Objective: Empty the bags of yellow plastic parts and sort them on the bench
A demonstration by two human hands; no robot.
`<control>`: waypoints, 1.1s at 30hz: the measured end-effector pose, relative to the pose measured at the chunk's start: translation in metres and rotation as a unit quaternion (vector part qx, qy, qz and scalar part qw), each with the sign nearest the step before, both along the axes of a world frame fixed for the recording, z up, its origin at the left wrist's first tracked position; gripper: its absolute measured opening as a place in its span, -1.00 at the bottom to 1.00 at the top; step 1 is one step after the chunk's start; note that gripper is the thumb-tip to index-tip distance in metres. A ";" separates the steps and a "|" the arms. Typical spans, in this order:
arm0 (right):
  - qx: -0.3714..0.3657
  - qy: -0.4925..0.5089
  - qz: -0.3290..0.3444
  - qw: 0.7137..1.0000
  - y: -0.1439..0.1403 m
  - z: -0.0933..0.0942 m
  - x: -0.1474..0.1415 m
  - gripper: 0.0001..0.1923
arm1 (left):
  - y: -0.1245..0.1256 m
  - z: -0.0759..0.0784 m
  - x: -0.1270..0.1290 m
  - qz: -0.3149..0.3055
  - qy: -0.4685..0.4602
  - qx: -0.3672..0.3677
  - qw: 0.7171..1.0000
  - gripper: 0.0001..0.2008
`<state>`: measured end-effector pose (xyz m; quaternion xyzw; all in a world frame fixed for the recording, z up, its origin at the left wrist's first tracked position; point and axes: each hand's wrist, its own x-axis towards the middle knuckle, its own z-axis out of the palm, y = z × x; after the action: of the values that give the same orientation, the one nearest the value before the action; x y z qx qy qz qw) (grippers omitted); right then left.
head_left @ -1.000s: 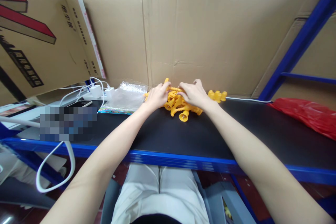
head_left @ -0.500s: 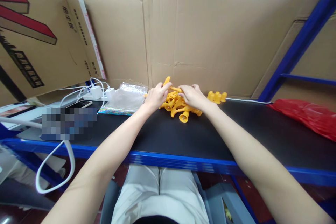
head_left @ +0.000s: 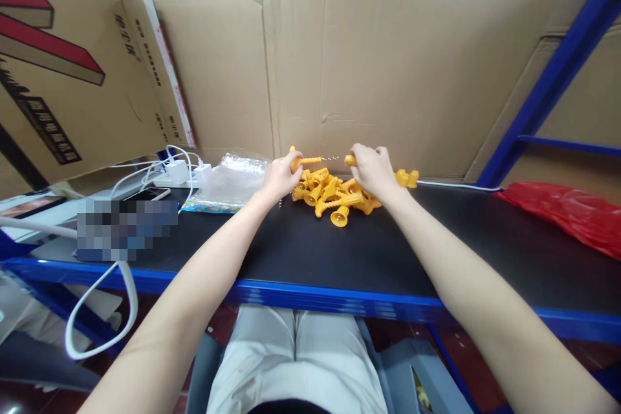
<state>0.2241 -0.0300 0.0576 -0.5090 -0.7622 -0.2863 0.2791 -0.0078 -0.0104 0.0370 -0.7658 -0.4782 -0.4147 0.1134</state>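
Observation:
My left hand is closed on a yellow plastic piece with a ribbed handle, its shaft pointing right. My right hand grips another yellow plastic piece, mostly hidden by the fingers. A thin silvery chain runs between the two pieces. Below both hands, a pile of yellow plastic parts lies on the black shelf top; some have ribbed handles, others bell-shaped cups. A cup at the pile's front faces me.
Yellow cups stand behind my right wrist. A clear plastic bag lies to the left, near white chargers with cables and a phone. A red plastic bag is at right. Cardboard walls the back.
My hands have lifted a little off the pile and moved apart. The chain between the two held pieces now shows, and more of the pile is uncovered.

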 end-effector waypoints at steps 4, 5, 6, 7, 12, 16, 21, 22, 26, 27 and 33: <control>0.002 0.033 0.008 0.999 0.002 0.001 0.004 -0.76 | 0.008 -0.003 -0.013 0.052 0.005 -0.018 0.998 -0.71; 0.002 0.036 0.010 0.999 0.001 0.001 0.003 -0.76 | 0.009 -0.003 -0.015 0.064 0.002 -0.021 0.998 -0.71; 0.001 0.037 0.012 0.999 0.001 0.001 0.002 -0.76 | 0.010 -0.003 -0.018 0.075 -0.003 -0.024 0.997 -0.71; 0.001 0.037 0.012 0.999 0.001 0.000 0.001 -0.76 | 0.012 -0.003 -0.020 0.086 -0.007 -0.025 0.996 -0.71; -0.011 0.038 0.003 0.999 0.008 -0.006 0.005 -0.78 | 0.019 -0.006 -0.033 0.125 -0.033 -0.007 0.992 -0.71; -0.022 0.057 -0.012 0.998 0.016 -0.012 0.015 -0.79 | 0.024 -0.012 -0.043 0.124 -0.054 0.010 0.991 -0.67; -0.024 0.101 -0.030 0.994 0.027 -0.021 0.032 -0.79 | 0.036 -0.024 -0.050 0.071 -0.033 -0.002 0.997 -0.71; -0.026 0.109 -0.033 0.993 0.029 -0.023 0.035 -0.79 | 0.040 -0.027 -0.051 0.050 -0.020 -0.007 0.999 -0.71; -0.043 0.125 -0.048 0.990 0.035 -0.030 0.045 -0.79 | 0.057 -0.046 -0.055 -0.007 0.036 -0.063 0.997 -0.61; -0.048 0.125 -0.053 0.990 0.036 -0.031 0.046 -0.79 | 0.060 -0.050 -0.056 -0.007 0.048 -0.088 0.995 -0.59; -0.058 0.122 -0.063 0.989 0.035 -0.033 0.046 -0.80 | 0.069 -0.066 -0.058 -0.003 0.084 -0.186 0.979 -0.43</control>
<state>0.2705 0.0053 0.0251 -0.6028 -0.7040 -0.1940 0.3215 -0.0654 0.0586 -0.0288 -0.8073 -0.5331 -0.2529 0.0080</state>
